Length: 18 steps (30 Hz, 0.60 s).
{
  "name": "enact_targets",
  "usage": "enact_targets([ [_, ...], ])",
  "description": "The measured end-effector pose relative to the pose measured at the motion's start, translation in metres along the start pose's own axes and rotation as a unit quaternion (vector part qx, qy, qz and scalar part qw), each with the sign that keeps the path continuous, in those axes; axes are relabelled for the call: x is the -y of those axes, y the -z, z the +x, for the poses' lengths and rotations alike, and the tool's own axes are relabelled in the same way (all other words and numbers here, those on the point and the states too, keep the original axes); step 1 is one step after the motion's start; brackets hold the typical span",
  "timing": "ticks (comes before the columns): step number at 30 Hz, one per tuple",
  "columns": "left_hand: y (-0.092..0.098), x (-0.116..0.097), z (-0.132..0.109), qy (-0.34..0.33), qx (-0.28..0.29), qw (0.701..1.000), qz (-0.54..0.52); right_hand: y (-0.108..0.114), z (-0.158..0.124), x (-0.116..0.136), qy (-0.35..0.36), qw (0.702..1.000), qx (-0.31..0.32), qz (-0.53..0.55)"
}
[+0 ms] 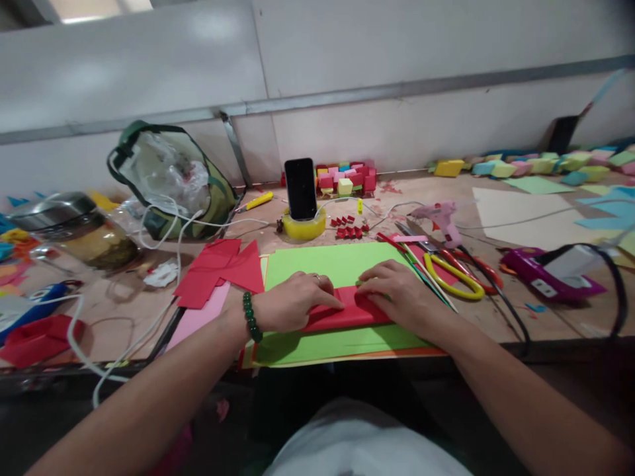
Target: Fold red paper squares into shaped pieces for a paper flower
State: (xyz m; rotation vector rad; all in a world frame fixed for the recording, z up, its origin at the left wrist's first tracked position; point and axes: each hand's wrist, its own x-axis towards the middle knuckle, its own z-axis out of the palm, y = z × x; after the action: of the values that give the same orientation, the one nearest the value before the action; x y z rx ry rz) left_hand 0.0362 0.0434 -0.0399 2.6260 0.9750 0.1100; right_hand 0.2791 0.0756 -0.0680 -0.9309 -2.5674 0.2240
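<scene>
Head view shows left hand point(292, 304) and right hand point(397, 296) flat and unclenched, pressing on folded red paper point(342, 318).

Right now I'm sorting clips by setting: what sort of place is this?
Probably a paper-craft workbench: stacked coloured paper sheets, scissors and a glue gun, plus rows of folded paper cubes.

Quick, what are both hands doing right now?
Left hand: open, fingers pressing down on the red folded paper, not gripping it.
Right hand: open, also lying pressed on the same paper.
</scene>
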Motion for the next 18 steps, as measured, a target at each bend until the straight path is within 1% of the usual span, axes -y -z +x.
enact_targets([
  [3,0.005,-0.001,-0.004,-0.022,0.020,1.000,-0.009,0.006,0.003,0.009,0.063,0.994,0.067,0.053],
  [6,0.008,-0.003,-0.006,-0.022,0.043,0.999,-0.014,0.009,0.003,0.017,0.095,0.985,0.109,0.091],
  [12,0.015,-0.010,-0.003,-0.006,0.073,0.997,0.014,0.009,0.002,0.025,0.171,0.970,0.146,0.088],
  [18,0.018,-0.020,0.001,0.020,0.095,0.995,0.020,0.010,0.003,0.034,0.252,0.955,0.147,0.054],
])
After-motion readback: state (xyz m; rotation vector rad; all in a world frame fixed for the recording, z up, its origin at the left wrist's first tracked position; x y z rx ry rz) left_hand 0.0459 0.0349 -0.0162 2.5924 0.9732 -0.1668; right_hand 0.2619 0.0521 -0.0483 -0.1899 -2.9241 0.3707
